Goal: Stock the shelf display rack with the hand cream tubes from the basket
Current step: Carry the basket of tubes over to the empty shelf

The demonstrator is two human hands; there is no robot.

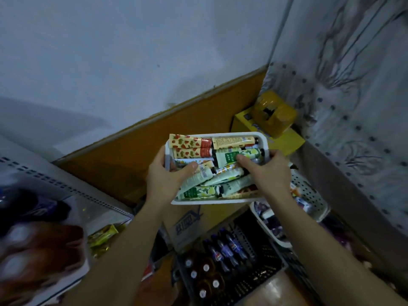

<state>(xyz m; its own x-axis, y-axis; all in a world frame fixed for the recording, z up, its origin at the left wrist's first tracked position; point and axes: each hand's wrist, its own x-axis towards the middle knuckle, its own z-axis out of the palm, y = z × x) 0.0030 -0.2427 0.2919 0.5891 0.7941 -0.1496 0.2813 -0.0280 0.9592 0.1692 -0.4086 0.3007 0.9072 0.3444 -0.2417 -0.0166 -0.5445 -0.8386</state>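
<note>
Your left hand (164, 180) grips the left end of the white basket (217, 200), thumb hooked over the rim and resting on the tubes; its fingers are hidden beneath. Your right hand (268, 173) holds the right end, thumb laid across a green-and-white tube (239, 156), the other fingers wrapped out of sight behind the wall. Both hands are closed on the basket, which you hold up in the air in front of the white wall (132, 51).

The hand cream tubes lie in a loose pile inside. Two strawberry-patterned tubes (189, 146) sit side by side at the far left corner, one yellow tube (234, 141) at the far edge. The pale green ones overlap too much for a sure count; your thumbs cover parts of several.

Below, a second white basket (309, 195) is partly hidden by your right wrist. A dark crate (260, 281) holds bottles, blurred. The shelf (55, 182) at left is smeared and cut off.
</note>
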